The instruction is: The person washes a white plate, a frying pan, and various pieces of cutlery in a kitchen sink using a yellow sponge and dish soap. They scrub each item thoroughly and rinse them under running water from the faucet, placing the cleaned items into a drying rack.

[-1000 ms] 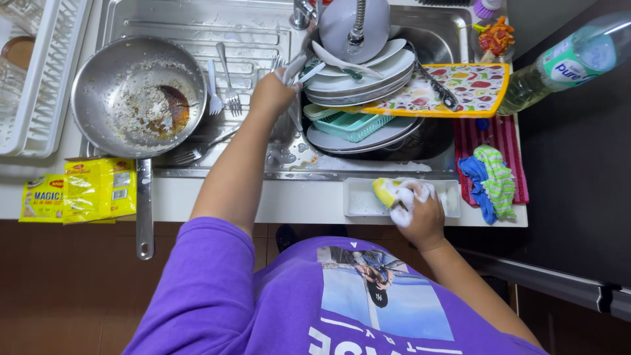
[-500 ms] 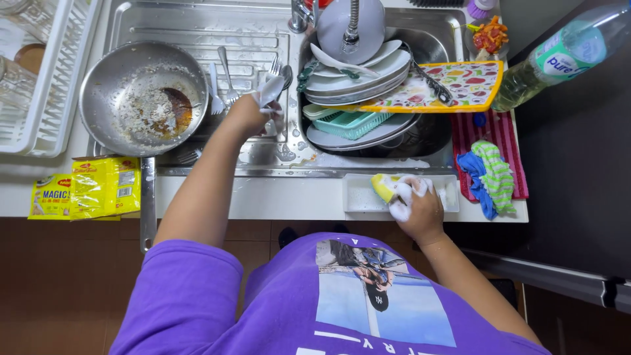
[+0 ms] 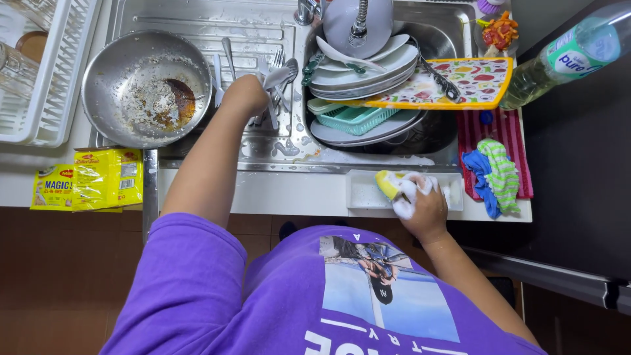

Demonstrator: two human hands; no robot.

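Observation:
My left hand [image 3: 246,94] reaches over the steel drainboard [image 3: 197,20] and is closed on a spoon [image 3: 281,73] among several wet pieces of cutlery [image 3: 227,56]. At the counter's front edge, my right hand [image 3: 420,204] grips a yellow foamy sponge [image 3: 389,184] over a small white tray [image 3: 361,194]. A dirty steel frying pan [image 3: 141,85] with burnt residue sits just left of my left hand. The sink to the right holds a stack of plates [image 3: 358,72].
A colourful cutting board [image 3: 473,82] and a teal basket [image 3: 358,118] lie in the sink. A white dish rack [image 3: 46,79] stands at left, yellow packets [image 3: 92,184] on the counter, cloths [image 3: 496,171] and a green bottle [image 3: 565,56] at right.
My left hand has moved left from the plates in the sink to the cutlery on the drainboard. The right hand has stayed at the white tray with the sponge.

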